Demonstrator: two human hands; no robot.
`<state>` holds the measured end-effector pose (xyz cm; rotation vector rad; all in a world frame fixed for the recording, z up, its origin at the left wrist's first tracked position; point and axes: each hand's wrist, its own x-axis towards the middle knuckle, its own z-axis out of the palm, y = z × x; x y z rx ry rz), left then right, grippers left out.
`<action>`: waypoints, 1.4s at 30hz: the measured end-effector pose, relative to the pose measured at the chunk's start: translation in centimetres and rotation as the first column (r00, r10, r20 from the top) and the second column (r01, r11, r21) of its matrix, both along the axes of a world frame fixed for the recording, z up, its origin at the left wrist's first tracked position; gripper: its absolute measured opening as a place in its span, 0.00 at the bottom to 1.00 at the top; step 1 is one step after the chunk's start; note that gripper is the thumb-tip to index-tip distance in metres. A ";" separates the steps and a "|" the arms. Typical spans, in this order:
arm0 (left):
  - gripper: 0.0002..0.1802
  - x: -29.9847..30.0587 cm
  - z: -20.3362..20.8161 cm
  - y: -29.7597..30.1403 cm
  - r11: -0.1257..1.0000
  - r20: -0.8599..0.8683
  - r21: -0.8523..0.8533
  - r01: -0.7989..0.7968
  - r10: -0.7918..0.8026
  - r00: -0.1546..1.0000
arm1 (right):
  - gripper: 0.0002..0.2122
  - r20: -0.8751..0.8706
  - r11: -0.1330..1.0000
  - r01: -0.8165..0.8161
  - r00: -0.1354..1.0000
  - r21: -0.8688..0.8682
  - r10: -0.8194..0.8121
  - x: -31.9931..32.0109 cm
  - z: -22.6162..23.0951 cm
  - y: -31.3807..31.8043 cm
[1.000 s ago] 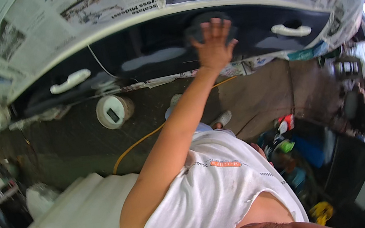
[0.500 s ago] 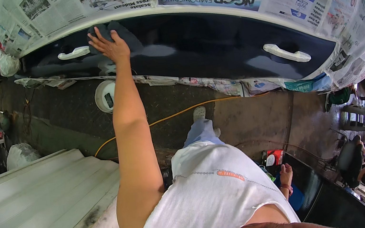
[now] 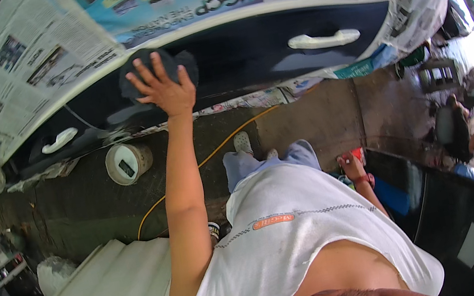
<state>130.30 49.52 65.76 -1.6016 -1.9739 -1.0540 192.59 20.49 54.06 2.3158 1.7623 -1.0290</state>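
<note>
Since half a second ago your left hand (image 3: 163, 88) has slid right along the dark car door (image 3: 247, 58), away from the left white handle (image 3: 59, 140). Its fingers are spread flat, pressing a dark round pad (image 3: 139, 70) against the panel. Your right hand (image 3: 350, 163) hangs low beside your hip, loosely curled; whether it holds anything I cannot tell

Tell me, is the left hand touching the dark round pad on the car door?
Touching. In the head view the left hand lies flat with fingers spread on the dark round pad, pressing it against the black door panel; no gap shows between palm and pad.
</note>
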 end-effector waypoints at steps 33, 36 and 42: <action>0.35 40.7 13.2 8.9 0.764 -0.582 -0.509 0.395 -0.644 0.496 | 0.24 -0.099 0.970 0.236 0.966 -0.051 -0.240 28.2 -9.7 1.1; 0.35 46.4 13.0 9.7 0.800 -0.572 -0.478 0.361 -0.596 0.564 | 0.25 -0.135 0.958 0.275 0.950 -0.079 -0.283 28.2 -10.2 0.9; 0.36 53.7 12.9 11.5 0.843 -0.429 -0.361 0.400 -0.530 0.731 | 0.26 -0.172 0.966 0.245 0.951 -0.081 -0.256 28.0 -11.2 1.7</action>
